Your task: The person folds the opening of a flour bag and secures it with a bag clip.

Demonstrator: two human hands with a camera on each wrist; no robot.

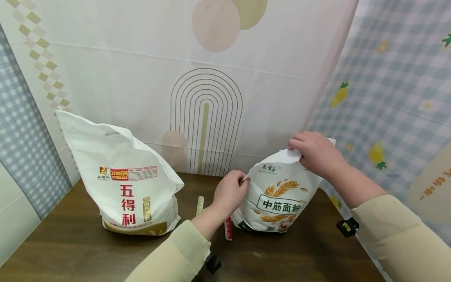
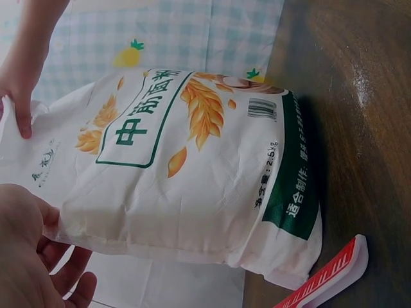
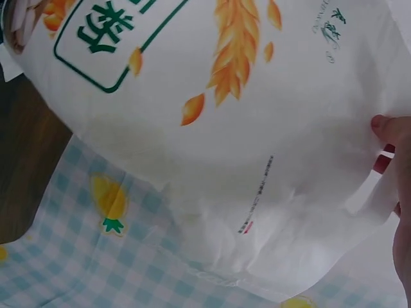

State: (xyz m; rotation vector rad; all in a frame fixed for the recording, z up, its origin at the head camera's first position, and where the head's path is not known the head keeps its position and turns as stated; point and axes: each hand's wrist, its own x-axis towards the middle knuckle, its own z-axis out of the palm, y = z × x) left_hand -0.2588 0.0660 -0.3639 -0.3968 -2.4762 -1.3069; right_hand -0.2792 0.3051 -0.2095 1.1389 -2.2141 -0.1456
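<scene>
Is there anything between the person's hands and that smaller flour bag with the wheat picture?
No. Both hands are already on the flour bag: the left hand pinches its top left corner, the right hand grips the top right. The red clip lies on the table beside the bag's base, not between.

bright, even light, soft shadows; head view bends at edges; wrist views slightly soft, washed-out.

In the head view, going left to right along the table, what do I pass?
Large flour bag with red lettering → pale bag clip → left hand → small flour bag with wheat print → right hand → black binder clip.
</scene>
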